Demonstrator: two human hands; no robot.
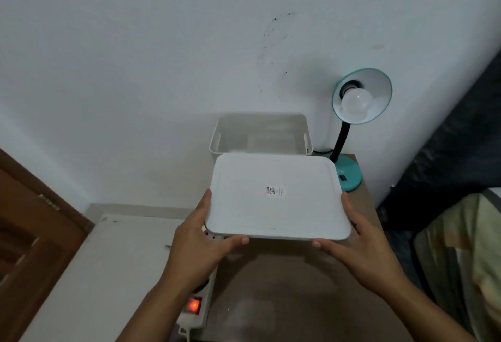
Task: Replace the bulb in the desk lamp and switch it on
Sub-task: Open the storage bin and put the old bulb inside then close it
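A teal desk lamp [348, 173] stands at the back right of the brown table, its shade tilted toward me. A round white bulb [355, 104] sits in its socket, unlit. I hold a white box lid [276, 198] flat above the table, underside up with a small code label. My left hand [200, 236] grips its left edge, my right hand [357, 233] its right edge. Behind the lid stands the open white storage box [260, 135]; its contents are unclear.
A white power strip [198, 309] with a glowing red switch lies at the table's left edge under my left arm. A white surface [108, 260] sits lower left, a wooden door [27, 219] far left, bedding [461, 233] on the right.
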